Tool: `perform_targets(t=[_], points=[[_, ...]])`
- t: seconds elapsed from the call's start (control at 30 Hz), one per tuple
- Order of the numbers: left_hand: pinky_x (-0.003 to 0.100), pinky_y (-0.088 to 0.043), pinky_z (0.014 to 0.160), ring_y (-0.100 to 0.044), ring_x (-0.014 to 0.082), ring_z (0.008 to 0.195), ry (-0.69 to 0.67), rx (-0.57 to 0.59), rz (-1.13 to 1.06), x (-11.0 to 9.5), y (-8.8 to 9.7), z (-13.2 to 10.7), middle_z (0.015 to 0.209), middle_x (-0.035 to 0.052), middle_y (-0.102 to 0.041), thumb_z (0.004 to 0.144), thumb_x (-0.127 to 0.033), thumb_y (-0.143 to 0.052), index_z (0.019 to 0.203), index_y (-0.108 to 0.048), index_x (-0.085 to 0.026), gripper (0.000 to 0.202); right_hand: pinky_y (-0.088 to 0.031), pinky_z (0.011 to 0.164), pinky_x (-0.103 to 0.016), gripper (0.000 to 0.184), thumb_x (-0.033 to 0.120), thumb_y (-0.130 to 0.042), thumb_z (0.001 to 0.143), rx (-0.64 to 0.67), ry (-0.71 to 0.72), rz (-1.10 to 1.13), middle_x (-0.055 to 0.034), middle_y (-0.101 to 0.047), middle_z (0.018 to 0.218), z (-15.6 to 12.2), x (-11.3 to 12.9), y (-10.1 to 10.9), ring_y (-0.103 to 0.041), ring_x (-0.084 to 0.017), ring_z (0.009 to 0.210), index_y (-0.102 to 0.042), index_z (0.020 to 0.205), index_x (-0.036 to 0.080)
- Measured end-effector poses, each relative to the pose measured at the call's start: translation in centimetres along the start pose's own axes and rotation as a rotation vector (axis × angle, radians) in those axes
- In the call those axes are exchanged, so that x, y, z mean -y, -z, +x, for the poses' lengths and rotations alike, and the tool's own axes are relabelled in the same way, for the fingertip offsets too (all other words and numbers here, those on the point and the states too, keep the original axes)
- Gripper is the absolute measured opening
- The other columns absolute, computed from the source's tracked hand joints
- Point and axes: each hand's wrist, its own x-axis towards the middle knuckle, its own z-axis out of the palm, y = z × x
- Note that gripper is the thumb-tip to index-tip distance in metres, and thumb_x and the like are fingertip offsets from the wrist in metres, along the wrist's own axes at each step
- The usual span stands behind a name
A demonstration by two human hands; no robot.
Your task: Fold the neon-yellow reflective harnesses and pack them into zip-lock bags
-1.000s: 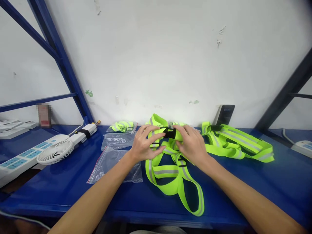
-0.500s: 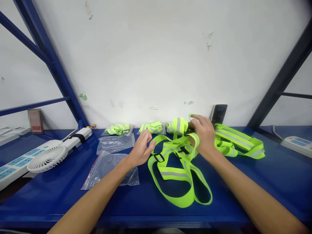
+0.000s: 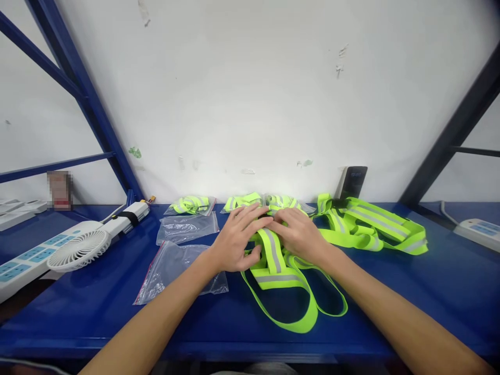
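Note:
A neon-yellow reflective strap vest [image 3: 287, 281] with silver stripes lies on the blue table, its loops spread toward me. My left hand [image 3: 238, 239] bends over the vest's far left part, fingers reaching across the straps and thumb lower down against them. Right beside it, my right hand [image 3: 299, 233] grips the far end of the straps with curled fingers. The fingertips of both hands meet there, and the webbing beneath them is partly hidden. A second reflective vest [image 3: 378, 224] lies in a heap to the right.
Bagged vests [image 3: 190, 204] line the wall. Clear zip bags [image 3: 175, 268] lie left of my left hand. Further left are a white fan [image 3: 80, 251] and a power strip [image 3: 39, 255]. A dark phone-like device [image 3: 353, 182] leans at the back; another power strip [image 3: 480, 229] sits far right.
My left hand has moved right onto the straps. The right hand has come left and down to meet it, and the upper straps are now gathered under both hands.

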Motion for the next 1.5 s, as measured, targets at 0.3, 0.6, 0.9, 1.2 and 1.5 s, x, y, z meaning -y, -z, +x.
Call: perform_targets(t=[0.3, 0.6, 0.9, 1.2, 1.5], points=[[0.045, -0.035, 0.091, -0.058, 0.0288, 0.103, 0.228, 0.073, 0.25, 0.7, 0.4, 0.5, 0.114, 0.0107, -0.066, 0.086, -0.037, -0.053, 0.135, -0.05, -0.021, 0.052, -0.041, 0.067, -0.034, 0.024, 0.011, -0.056, 0.09, -0.259, -0.106, -0.104, -0.004, -0.059, 0.07, 0.1, -1.1, 1.3, -0.052, -0.02, 0.075, -0.072, 0.102, 0.026], [0.04, -0.039, 0.076, -0.061, 0.0252, 0.089, 0.28, -0.065, 0.435, 1.1, -0.4, 1.1, 0.09, 0.0058, -0.074, 0.092, -0.019, -0.048, 0.097, -0.067, -0.021, 0.02, -0.029, 0.051, -0.03, 0.041, 0.019, -0.057, 0.089, -0.507, -0.403, -0.099, 0.0016, -0.039, 0.051, 0.5, -2.8, 4.2, -0.035, -0.013, 0.049, -0.037, 0.053, 0.023], [0.03, -0.049, 0.078, -0.066, 0.0184, 0.084, 0.091, -0.543, 0.259, 1.1, -0.6, 1.8, 0.083, 0.0033, -0.071, 0.084, -0.008, -0.052, 0.096, -0.062, -0.019, 0.019, -0.05, 0.075, -0.034, 0.012, 0.028, -0.055, 0.091, -0.211, -0.555, 0.567, -0.0059, -0.067, 0.092, 1.7, -1.9, 4.7, -0.063, -0.019, 0.083, -0.064, 0.093, 0.02], [0.026, -0.048, 0.068, -0.06, 0.0145, 0.074, 0.052, -0.679, 0.2, 0.9, -0.5, 1.1, 0.084, 0.0025, -0.066, 0.087, -0.005, -0.048, 0.103, -0.056, -0.02, 0.023, -0.047, 0.063, -0.029, 0.026, 0.043, -0.065, 0.085, 0.539, -0.444, 0.99, -0.0029, -0.067, 0.086, 3.6, 0.7, 4.7, -0.06, -0.018, 0.074, -0.07, 0.097, 0.02], [0.041, -0.047, 0.1, -0.053, 0.0233, 0.123, 0.104, -0.392, -0.006, 2.1, -0.2, 0.2, 0.131, 0.0141, -0.054, 0.097, -0.014, -0.039, 0.134, -0.044, -0.022, 0.038, -0.047, 0.062, -0.03, 0.039, 0.033, -0.083, 0.072, 0.161, -0.454, 0.599, -0.0018, -0.067, 0.074, 12.6, -6.7, 14.1, -0.057, -0.012, 0.063, -0.073, 0.102, 0.012]])
